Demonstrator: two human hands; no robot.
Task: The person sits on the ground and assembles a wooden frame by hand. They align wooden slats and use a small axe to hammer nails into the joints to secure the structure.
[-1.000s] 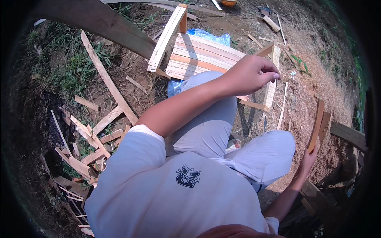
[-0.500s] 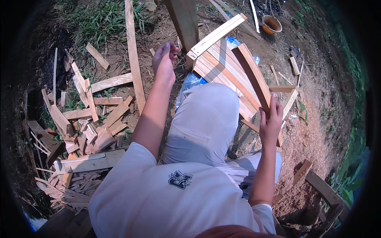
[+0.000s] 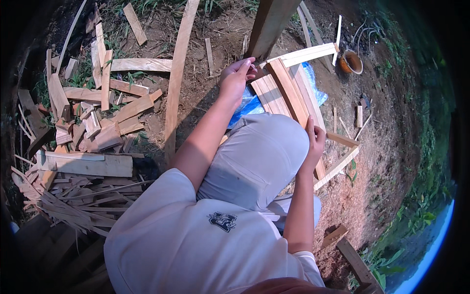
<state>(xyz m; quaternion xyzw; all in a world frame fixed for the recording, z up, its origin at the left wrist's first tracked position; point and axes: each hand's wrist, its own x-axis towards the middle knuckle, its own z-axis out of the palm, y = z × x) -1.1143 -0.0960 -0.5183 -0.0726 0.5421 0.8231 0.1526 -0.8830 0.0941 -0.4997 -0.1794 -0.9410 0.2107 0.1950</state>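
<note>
My right hand point(image 3: 314, 146) grips a narrow wooden board point(image 3: 289, 90) near its close end. The board lies lengthwise over a panel of pale wooden slats point(image 3: 270, 95), its far end at the panel's light crossbar point(image 3: 309, 55). Beside that far end is my left hand point(image 3: 238, 80), thumb and fingers pinched together; whatever they hold is too small to make out. My raised knee, in pale trousers, hides part of the panel. Blue plastic sheeting point(image 3: 248, 109) shows from under the slats.
A thick wooden post point(image 3: 272, 27) rises just beyond the panel. Offcuts point(image 3: 105, 134) and thin strips are heaped at the left, near a long upright-lying plank point(image 3: 179, 73). An orange-brown bucket point(image 3: 350, 62) sits at far right. Sawdust point(image 3: 362, 191) covers the ground on the right.
The board has swung left from the panel's right side, and its far end now meets the crossbar. My left hand stays pinched, close to that end. The whole view has turned somewhat.
</note>
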